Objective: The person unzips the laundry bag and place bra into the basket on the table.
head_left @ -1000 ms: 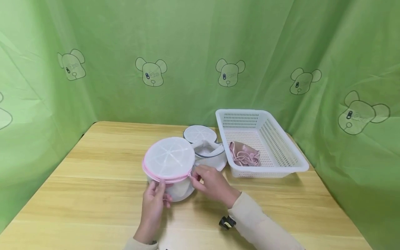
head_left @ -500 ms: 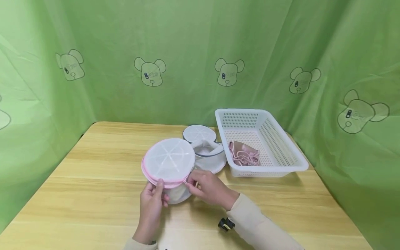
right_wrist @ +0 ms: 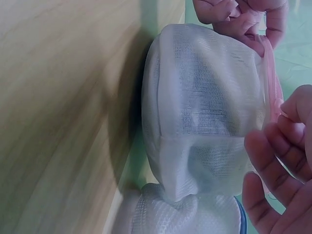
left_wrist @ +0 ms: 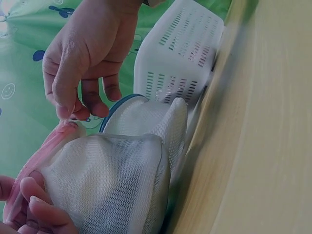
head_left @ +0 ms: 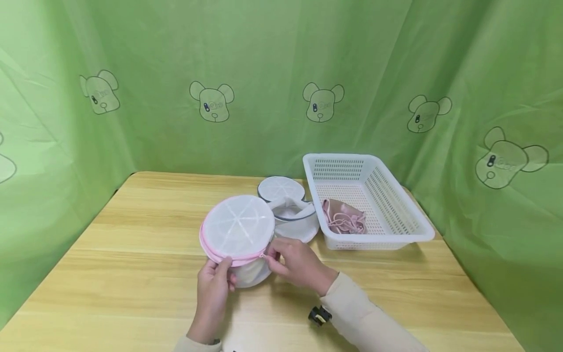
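Note:
A round white mesh laundry bag [head_left: 239, 225] with a pink zipper edge stands on the wooden table. My left hand [head_left: 213, 288] grips its front rim, thumb on top of the pink edge and fingers beneath. At the rim's right front, my right hand [head_left: 299, 264] pinches the small zipper pull [head_left: 262, 255] between thumb and forefinger. The right wrist view shows the bag's mesh side [right_wrist: 209, 92] and the pink zipper band [right_wrist: 271, 73]. Pale cloth shows faintly through the mesh. Behind it sits a second mesh bag [head_left: 296, 230], blue-edged, its lid [head_left: 281, 187] folded back.
To the right stands a white perforated plastic basket [head_left: 378, 238], close beside the blue-edged bag. Inside it lies a shiny pink drawstring pouch [head_left: 345, 217]. A green curtain [head_left: 268, 44] with bear-head prints hangs behind and along both sides of the table [head_left: 110, 264].
My right hand has drawn the zipper pull a little left and toward me along the rim. The bag's front edge has tipped slightly lower. My left hand keeps its grip.

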Demonstrator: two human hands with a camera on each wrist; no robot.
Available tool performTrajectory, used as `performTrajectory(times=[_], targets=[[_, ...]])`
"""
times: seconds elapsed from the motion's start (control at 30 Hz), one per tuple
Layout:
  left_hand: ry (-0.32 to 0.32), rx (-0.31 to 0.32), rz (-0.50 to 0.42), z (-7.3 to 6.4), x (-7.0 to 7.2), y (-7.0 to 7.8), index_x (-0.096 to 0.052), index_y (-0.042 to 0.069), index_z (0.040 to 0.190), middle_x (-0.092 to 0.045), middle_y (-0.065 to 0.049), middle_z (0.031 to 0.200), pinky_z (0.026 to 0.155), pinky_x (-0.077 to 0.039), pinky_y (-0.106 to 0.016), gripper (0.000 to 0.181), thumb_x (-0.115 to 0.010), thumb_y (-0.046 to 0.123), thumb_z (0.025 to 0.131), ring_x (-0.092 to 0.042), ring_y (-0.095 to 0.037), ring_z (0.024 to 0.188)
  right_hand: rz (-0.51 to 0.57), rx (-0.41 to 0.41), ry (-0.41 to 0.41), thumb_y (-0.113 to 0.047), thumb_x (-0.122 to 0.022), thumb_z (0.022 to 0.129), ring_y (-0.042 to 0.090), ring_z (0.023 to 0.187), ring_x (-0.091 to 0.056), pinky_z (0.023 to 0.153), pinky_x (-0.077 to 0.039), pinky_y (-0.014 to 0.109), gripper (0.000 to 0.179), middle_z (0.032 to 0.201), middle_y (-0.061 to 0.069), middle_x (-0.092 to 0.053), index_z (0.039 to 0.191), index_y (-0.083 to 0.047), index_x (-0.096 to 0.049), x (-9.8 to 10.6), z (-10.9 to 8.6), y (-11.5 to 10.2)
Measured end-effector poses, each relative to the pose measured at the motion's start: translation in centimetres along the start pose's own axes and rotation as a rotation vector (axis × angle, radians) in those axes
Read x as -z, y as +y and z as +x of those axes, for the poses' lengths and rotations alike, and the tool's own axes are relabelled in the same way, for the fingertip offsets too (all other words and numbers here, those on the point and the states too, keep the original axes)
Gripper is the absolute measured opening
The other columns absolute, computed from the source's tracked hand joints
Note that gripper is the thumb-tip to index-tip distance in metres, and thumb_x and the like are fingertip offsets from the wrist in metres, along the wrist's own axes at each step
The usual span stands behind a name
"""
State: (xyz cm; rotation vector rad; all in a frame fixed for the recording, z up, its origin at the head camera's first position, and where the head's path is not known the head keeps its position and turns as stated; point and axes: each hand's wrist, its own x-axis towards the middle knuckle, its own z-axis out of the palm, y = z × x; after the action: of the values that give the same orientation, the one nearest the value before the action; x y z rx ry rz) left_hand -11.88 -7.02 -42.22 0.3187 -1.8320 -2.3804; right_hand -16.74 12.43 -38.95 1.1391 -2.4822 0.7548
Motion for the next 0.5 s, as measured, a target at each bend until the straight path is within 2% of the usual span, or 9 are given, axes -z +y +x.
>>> performTrajectory(times=[0.23, 0.4, 0.5], targets=[[-0.010, -0.009, 0.024, 0.01, -0.20, -0.13, -0.054, -0.004, 0.096, -0.050, -0.004, 0.069, 0.046, -0.043, -0.018, 0.012, -0.050, 0.007, 0.097, -0.048, -0.009, 0.055, -0.053, -0.002, 0.050, -0.012, -0.067, 0.083, 0.005, 0.062, -0.051, 0.057, -0.045, 0.015, 0.013, 0.071, -0.009, -0.055, 0.075, -0.015, -0.058, 0.05, 0.11, 0.40], [-0.010, -0.007, 0.015, -0.03, -0.18, -0.19, -0.054, -0.003, 0.094, -0.050, -0.003, 0.067, 0.046, -0.043, -0.018, 0.011, -0.050, 0.007, 0.097, -0.048, -0.009, 0.054, -0.073, -0.012, 0.067, -0.012, -0.067, 0.082, 0.003, 0.061, -0.049, 0.055, -0.044, 0.015, 0.013, 0.070, -0.009, -0.054, 0.074, -0.016, -0.058, 0.05, 0.10, 0.66], [-0.018, -0.005, 0.017, -0.06, -0.14, -0.15, -0.055, -0.003, 0.096, -0.053, -0.003, 0.070, 0.046, -0.043, -0.018, 0.012, -0.050, 0.007, 0.097, -0.048, -0.009, 0.055, -0.072, -0.025, 0.079, -0.011, -0.067, 0.081, 0.008, 0.060, -0.052, 0.055, -0.045, 0.016, 0.012, 0.070, -0.009, -0.054, 0.074, -0.015, -0.058, 0.05, 0.07, 0.84]])
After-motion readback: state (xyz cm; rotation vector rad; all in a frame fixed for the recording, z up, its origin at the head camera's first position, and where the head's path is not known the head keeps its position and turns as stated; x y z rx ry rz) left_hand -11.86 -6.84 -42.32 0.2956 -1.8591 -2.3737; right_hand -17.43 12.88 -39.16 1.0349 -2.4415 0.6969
